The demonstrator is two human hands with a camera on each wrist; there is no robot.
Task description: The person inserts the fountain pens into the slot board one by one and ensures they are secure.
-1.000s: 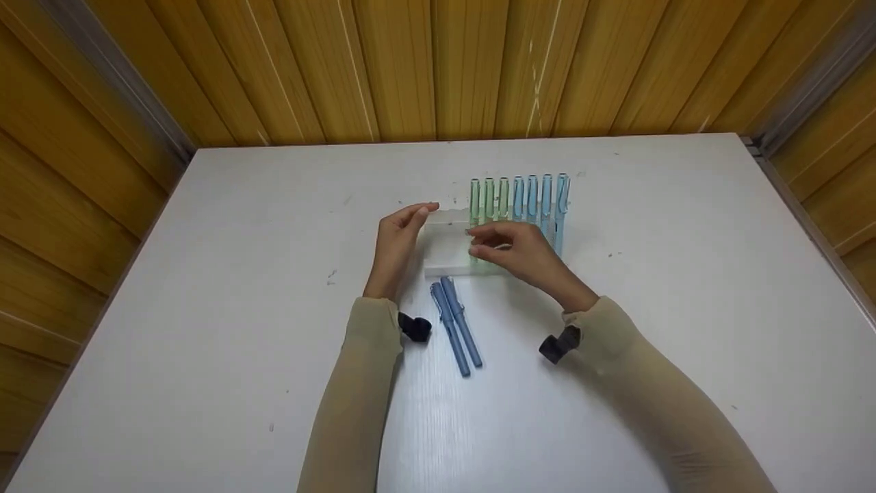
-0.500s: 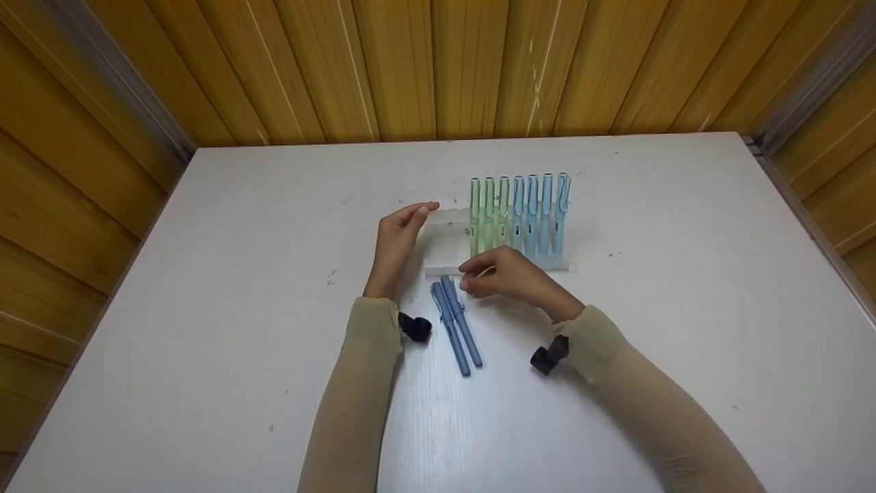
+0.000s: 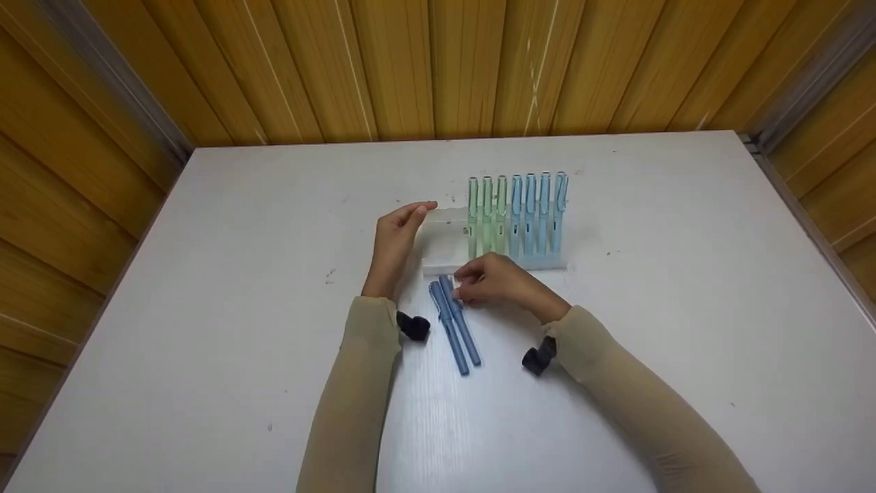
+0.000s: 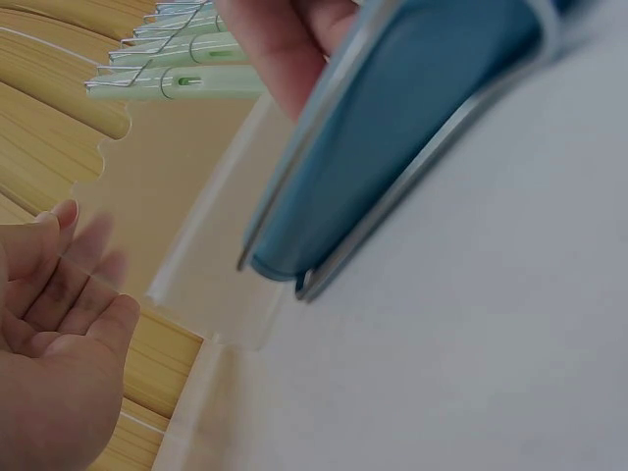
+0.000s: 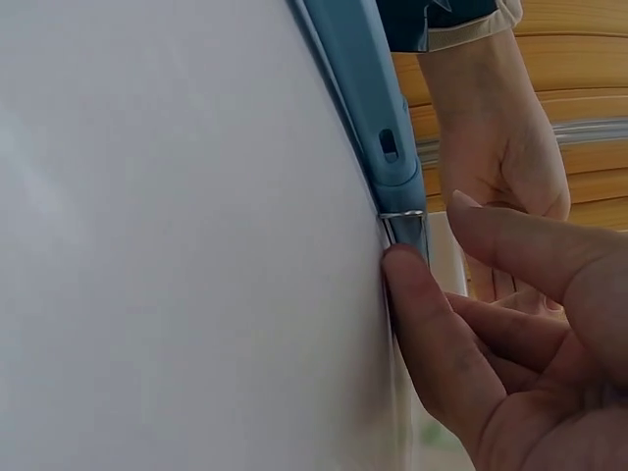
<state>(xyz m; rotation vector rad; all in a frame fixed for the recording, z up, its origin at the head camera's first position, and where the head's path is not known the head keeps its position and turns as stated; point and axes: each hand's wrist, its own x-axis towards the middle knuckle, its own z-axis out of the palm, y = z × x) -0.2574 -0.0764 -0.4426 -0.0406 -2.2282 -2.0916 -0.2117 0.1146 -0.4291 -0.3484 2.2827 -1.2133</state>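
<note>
At its left edge, the clear pen stand point(image 3: 445, 246) is pinched between the thumb and fingers of my left hand point(image 3: 395, 239). Three green pens point(image 3: 487, 216) and several light blue pens point(image 3: 530, 216) stand upright in a row on its right part. In front of the stand, two dark blue capped pens lie side by side on the table: a left one point(image 3: 448, 332) and a right one point(image 3: 465, 332). My right hand point(image 3: 503, 284) reaches the cap end of the right pen. In the right wrist view, one fingertip point(image 5: 404, 265) touches near its clip, while the thumb point(image 5: 491, 231) stays apart.
The white table point(image 3: 260, 342) bears the stand and pens. Behind it rises a yellow wood-panelled wall point(image 3: 397, 68), with more panelling at both sides. A black wrist camera point(image 3: 414, 327) on the left sleeve sits close to the lying pens.
My right hand has moved from in front of the green pens down toward me, then slightly left to the right dark blue pen's cap. The left hand and the stand stay in place.
</note>
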